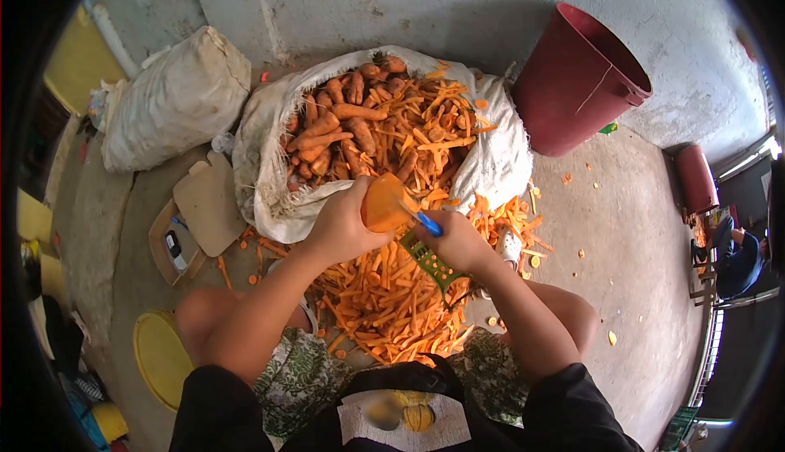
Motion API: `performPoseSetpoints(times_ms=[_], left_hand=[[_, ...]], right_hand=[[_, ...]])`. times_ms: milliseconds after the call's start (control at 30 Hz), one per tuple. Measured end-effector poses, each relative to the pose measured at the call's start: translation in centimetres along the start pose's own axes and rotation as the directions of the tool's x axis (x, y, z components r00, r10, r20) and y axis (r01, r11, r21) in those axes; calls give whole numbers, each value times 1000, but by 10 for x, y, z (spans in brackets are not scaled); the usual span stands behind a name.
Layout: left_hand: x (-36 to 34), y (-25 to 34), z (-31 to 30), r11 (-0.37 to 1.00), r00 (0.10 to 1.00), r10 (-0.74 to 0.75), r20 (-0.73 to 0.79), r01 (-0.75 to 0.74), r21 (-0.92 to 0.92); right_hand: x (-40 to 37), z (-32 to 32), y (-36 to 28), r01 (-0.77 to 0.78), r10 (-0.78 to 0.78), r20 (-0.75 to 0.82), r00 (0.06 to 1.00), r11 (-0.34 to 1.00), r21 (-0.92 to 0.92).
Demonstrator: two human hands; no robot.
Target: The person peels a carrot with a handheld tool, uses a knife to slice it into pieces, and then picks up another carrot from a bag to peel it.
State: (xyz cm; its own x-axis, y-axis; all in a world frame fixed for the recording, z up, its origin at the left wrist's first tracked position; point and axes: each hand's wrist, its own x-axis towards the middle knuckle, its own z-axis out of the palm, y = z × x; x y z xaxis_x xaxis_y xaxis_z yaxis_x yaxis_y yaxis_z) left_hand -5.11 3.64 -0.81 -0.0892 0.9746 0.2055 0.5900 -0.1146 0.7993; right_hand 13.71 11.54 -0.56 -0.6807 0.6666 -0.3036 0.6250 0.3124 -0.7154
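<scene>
My left hand (342, 221) is closed around a thick peeled carrot (384, 204), raised over the heap in front of me. In my right hand (455, 244) is a blue-handled knife (428, 224), its thin blade at the carrot's right side. A green perforated strip (429, 262) shows just below my right hand. Under both hands lies a pile of cut carrot sticks (384, 305) on the floor between my legs. Beyond it, a white woven sack (274, 207) lies open, with whole carrots (331, 129) on its left and carrot sticks (437, 121) on its right.
A full white sack (180, 100) leans at the back left. An open cardboard box (176, 248) holds a small black item. A dark red bucket (564, 84) stands by the wall. A yellow lid (159, 358) lies by my left knee. Another person (736, 260) sits far right.
</scene>
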Motion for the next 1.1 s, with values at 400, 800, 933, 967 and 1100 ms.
performPoseSetpoints(times_ms=[400, 800, 933, 967, 1100], left_hand=[[-1, 8, -16, 999, 987, -41, 158, 43, -9], [-12, 4, -5, 886, 975, -3, 221, 105, -453], [-16, 57, -1, 918, 828, 197, 526, 32, -396], [-15, 57, 3, 902, 840, 196, 506, 49, -430], [-14, 43, -7, 894, 897, 119, 425, 89, -438]], right_hand=[[2, 8, 6, -50, 41, 141, 989, 997, 63], [26, 28, 46, 242, -244, 5, 970, 967, 84], [32, 28, 38, -162, 155, 253, 955, 987, 10], [39, 33, 54, -175, 140, 238, 961, 976, 130], [76, 62, 142, -222, 147, 185, 972, 842, 492]])
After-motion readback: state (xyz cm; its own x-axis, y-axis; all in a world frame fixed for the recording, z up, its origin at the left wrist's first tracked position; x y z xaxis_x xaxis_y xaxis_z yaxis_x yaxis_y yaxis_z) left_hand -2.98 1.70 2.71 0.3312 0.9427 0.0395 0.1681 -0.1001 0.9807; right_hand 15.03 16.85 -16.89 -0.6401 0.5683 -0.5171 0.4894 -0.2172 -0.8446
